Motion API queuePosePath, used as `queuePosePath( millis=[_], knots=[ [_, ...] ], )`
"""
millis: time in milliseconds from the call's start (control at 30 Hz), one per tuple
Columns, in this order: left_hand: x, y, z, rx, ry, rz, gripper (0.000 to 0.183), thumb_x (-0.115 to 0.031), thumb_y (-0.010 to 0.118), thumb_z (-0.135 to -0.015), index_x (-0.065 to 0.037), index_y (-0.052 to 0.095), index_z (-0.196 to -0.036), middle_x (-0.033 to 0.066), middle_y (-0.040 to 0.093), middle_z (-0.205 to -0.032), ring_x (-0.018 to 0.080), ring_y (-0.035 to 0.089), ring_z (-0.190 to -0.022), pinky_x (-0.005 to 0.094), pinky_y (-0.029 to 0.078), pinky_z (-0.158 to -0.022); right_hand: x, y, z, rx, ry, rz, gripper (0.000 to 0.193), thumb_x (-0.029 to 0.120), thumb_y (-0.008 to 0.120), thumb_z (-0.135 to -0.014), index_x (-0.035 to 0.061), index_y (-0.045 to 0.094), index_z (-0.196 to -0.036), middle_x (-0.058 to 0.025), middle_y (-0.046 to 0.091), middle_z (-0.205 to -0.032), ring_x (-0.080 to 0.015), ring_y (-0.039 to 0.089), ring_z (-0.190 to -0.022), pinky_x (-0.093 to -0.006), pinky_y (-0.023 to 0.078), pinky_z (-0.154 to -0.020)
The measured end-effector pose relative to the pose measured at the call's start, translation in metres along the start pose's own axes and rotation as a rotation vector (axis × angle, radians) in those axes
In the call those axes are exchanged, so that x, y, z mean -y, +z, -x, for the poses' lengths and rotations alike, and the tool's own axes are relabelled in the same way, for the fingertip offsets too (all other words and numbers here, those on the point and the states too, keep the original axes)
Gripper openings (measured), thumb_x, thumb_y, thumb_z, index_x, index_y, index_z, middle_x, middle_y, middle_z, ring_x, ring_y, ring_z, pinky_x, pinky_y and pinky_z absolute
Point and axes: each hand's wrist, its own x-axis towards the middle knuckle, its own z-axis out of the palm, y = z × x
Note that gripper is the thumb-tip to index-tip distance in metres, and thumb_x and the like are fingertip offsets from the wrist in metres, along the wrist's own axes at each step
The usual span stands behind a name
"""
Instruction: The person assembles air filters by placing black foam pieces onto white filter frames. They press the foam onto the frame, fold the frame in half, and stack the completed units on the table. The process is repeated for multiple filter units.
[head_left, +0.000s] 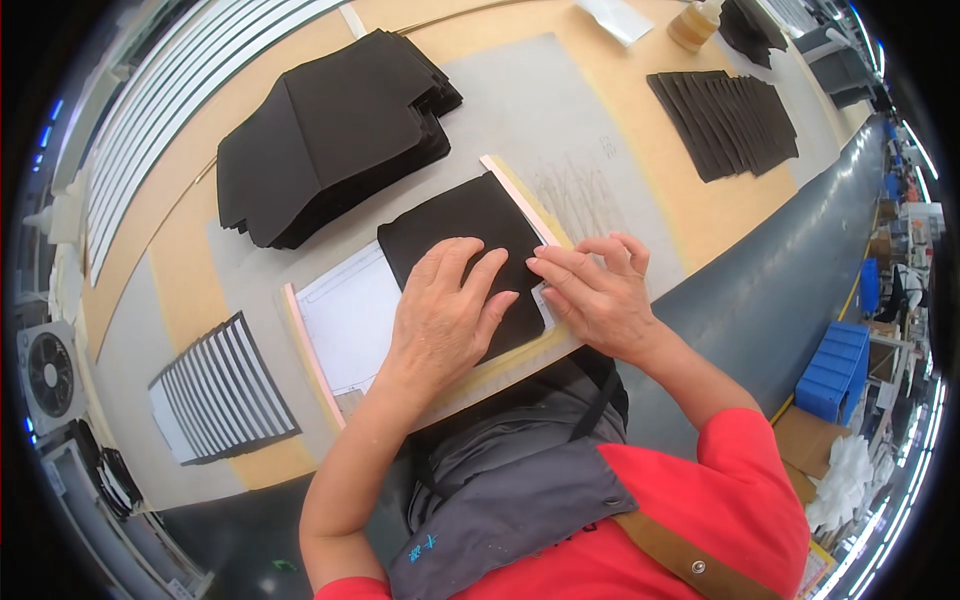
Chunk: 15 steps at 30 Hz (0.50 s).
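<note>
A black folded panel (462,225) lies on a board with a white paper sheet (352,310) and pale strips along its two sides. My left hand (445,310) rests on the panel with its fingers spread, pressing it flat. At the panel's right edge, my right hand (600,295) has its thumb and forefinger drawn together on the border, beside the pale pink strip (525,205). Its other fingers are raised and curled. What lies under the right fingertips is partly hidden.
A tall stack of black panels (330,140) stands beyond the board. Fanned black pieces (725,125) lie at the far right, near a bottle of amber liquid (695,25) and a white paper (615,18). Striped black-and-white strips (225,395) lie at the left. Blue bins (835,370) stand off the table's right.
</note>
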Motion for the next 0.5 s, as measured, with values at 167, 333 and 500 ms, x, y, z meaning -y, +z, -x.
queuePosePath(
  millis=[167,333,500],
  knots=[
    [0.002,0.002,-0.012,-0.032,0.023,-0.116,0.045,-0.024,0.075,-0.092,-0.007,0.063,-0.132,0.0128,0.058,-0.134,0.0329,0.054,-0.124,0.0442,0.043,-0.103,-0.001,0.0,0.001,0.006,0.008,-0.008,0.033,0.023,0.079,-0.085,0.0195,0.075,-0.117,0.0097,0.068,-0.126,-0.0155,0.056,-0.111,-0.0442,0.024,-0.112],
    [0.004,0.008,-0.014,-0.003,0.011,-0.17,0.048,-0.026,0.075,-0.091,-0.007,0.061,-0.133,0.0108,0.058,-0.135,0.0308,0.053,-0.125,0.0429,0.041,-0.103,-0.001,0.002,0.001,-0.008,0.018,-0.022,0.033,0.022,0.079,-0.085,0.0191,0.075,-0.118,0.0091,0.069,-0.125,-0.0156,0.056,-0.111,-0.0457,0.023,-0.114],
    [0.005,0.016,-0.014,-0.039,0.037,-0.216,0.049,-0.027,0.075,-0.091,-0.007,0.06,-0.134,0.0098,0.057,-0.135,0.0299,0.052,-0.124,0.0424,0.041,-0.104,-0.004,0.0,0.002,-0.034,0.062,-0.068,0.029,0.019,0.075,-0.09,0.0165,0.074,-0.119,0.0066,0.07,-0.126,-0.0168,0.056,-0.111,-0.0434,0.026,-0.112]
  ],
)
